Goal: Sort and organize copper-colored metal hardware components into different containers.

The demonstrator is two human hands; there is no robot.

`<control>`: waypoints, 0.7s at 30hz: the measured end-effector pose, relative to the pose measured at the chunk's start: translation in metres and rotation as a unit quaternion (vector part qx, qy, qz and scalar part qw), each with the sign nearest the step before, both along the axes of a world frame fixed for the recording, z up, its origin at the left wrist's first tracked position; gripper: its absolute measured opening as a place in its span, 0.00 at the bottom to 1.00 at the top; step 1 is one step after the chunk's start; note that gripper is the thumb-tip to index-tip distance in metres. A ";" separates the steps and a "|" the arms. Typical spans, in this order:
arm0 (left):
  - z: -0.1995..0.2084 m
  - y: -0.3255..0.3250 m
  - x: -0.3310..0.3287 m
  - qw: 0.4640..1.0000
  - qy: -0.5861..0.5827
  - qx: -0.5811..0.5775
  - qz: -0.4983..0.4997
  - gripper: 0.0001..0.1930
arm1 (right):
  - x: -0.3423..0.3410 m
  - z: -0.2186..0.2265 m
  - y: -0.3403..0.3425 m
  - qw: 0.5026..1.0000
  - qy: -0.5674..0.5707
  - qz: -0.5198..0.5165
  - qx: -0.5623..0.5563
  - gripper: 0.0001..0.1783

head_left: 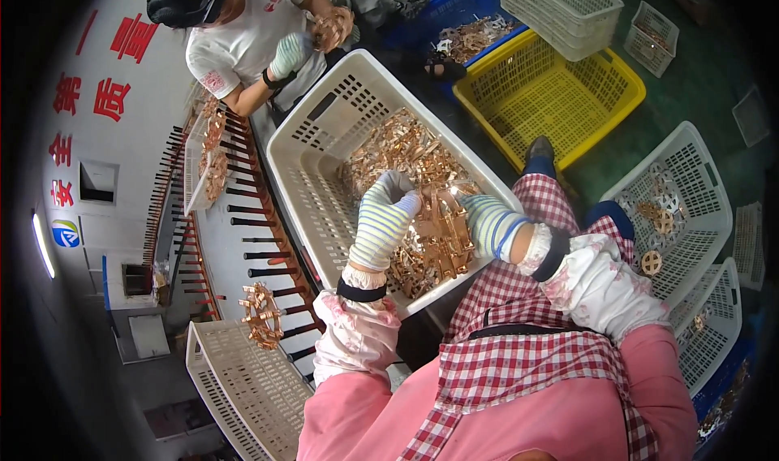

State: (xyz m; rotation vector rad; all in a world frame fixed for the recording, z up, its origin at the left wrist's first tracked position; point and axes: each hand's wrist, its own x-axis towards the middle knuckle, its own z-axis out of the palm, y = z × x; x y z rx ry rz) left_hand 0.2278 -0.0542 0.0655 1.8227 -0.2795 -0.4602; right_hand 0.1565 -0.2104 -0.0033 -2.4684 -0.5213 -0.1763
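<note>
Your left hand (385,223) and right hand (493,224) are curling at the copper parts (404,146); whether the fingers are gripping isn't showing | parts are lying heaped in the basket (318,201) | probably handling stiff, light, slick, snagging; you're best pinching single edges

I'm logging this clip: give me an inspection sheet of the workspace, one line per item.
Surface: green floor at right; support beneath the large white crate is hidden.
Job's things: copper-coloured metal parts heaped in that crate.
Clutter: yellow crate; blue crate holding metal pieces.
Hands: striped-gloved left hand and right hand at the parts; exact grip unclear.
Cables: nothing seen.
Surroundings: another person beyond the crate; pale wall with red lettering.
</note>
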 end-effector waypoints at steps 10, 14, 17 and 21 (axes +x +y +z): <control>0.005 -0.014 -0.009 0.999 0.015 -0.047 -0.008 0.06 | -0.002 0.019 -0.009 0.994 0.059 0.085 -0.042 0.09; -0.004 -0.002 0.001 0.999 -0.037 -0.025 -0.008 0.05 | -0.006 0.023 -0.004 0.999 0.017 -0.024 0.016 0.11; -0.006 0.013 0.006 0.998 -0.064 0.020 -0.007 0.05 | -0.004 0.036 -0.006 0.992 0.127 -0.018 0.005 0.10; 0.008 -0.007 -0.009 0.996 -0.034 -0.071 -0.033 0.08 | -0.005 0.042 -0.006 0.988 0.154 -0.015 -0.010 0.11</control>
